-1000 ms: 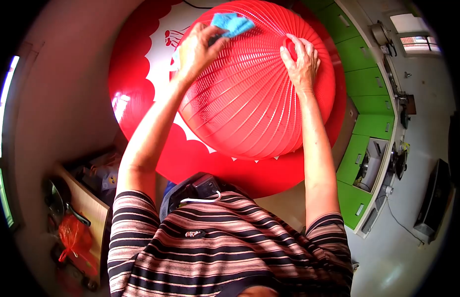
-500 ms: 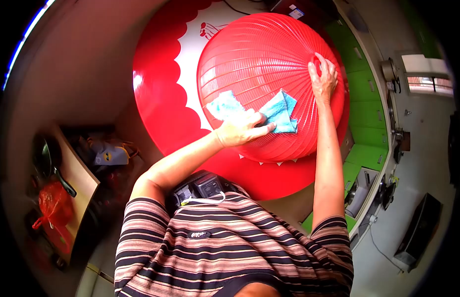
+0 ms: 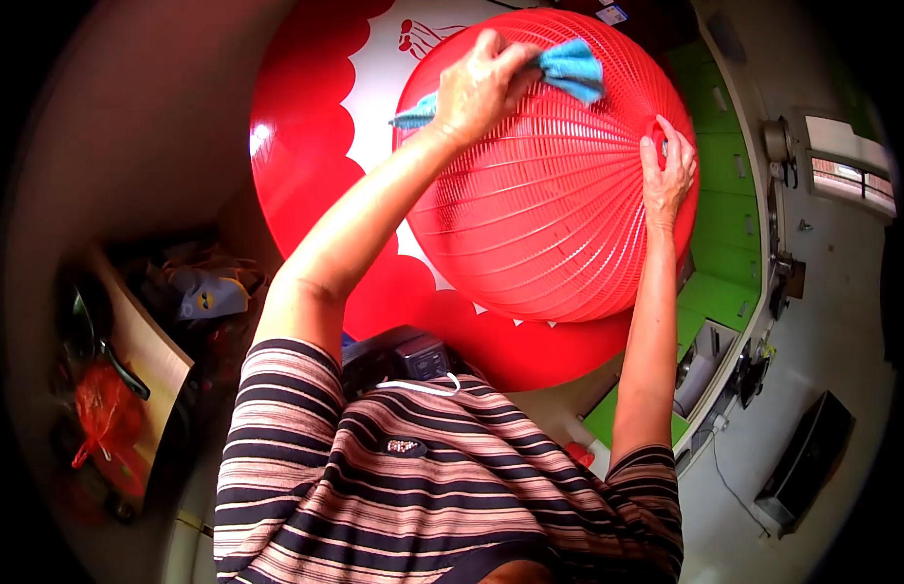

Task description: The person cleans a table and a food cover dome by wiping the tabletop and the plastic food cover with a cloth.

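A large red ribbed dome cover (image 3: 539, 224) lies on a round red and white table (image 3: 296, 185). Over the upper left of the dome, my left hand (image 3: 479, 86) is closed on a blue cloth (image 3: 571, 71), whose ends stick out on both sides of the hand. My right hand (image 3: 669, 173) grips the small red ring handle (image 3: 656, 130) at the dome's hub, on the right, with the fingers curled over it.
Green cabinets (image 3: 721, 214) curve along the right beside a counter with pots (image 3: 778, 141). A black box-like object (image 3: 807, 462) stands at the lower right. On the left, a wooden surface (image 3: 155, 360) bears a red plastic bag (image 3: 109, 409).
My left hand and the blue cloth swept from the dome's top down to its near side, then back up to the upper left. My right hand stays at the handle while the view shifts.
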### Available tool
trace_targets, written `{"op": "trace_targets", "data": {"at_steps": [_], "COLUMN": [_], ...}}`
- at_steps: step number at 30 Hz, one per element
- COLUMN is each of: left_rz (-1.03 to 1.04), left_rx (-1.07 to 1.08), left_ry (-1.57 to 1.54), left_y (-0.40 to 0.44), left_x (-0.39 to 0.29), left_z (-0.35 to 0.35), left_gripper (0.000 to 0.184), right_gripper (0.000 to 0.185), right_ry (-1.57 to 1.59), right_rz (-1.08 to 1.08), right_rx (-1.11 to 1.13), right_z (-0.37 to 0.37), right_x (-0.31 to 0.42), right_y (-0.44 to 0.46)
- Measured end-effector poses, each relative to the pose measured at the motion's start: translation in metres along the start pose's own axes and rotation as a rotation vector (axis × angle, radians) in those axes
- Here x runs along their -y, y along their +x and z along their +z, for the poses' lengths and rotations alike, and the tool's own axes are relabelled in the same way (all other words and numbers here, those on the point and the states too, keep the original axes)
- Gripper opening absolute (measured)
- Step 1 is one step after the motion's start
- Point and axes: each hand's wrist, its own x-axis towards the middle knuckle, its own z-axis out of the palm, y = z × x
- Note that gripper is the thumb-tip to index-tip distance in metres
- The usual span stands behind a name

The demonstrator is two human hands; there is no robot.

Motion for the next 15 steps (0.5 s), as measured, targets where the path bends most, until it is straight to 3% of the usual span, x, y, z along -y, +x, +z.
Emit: {"op": "trace_targets", "data": {"at_steps": [6, 7, 8, 15], "left_rz": [-0.177, -0.271, -0.327, -0.418], "left_rx": [-0.036, -0.035, -0.019, 0.054], "left_ry": [0.006, 0.133, 0.021, -0.175], "left_y": [0.012, 0.007, -0.003, -0.062], "left_x": [0.073, 0.084, 0.095, 0.054], "left_z": [0.021, 0.019, 0.016, -0.028], "left_gripper": [0.027, 0.028, 0.029, 0.028], "right_gripper": [0.043, 0.043, 0.043, 0.043], "right_ry": [0.015, 0.023, 0.032, 0.0], "right_rz": [-0.017, -0.009, 0.001, 0.02], "right_rx": [-0.005, 0.0, 0.004, 0.012], "right_z": [-0.002, -0.001, 0.0, 0.001], "right_x": [0.001, 0.0, -0.002, -0.002], "right_y": [0.0, 0.0, 0.0, 0.0]}}
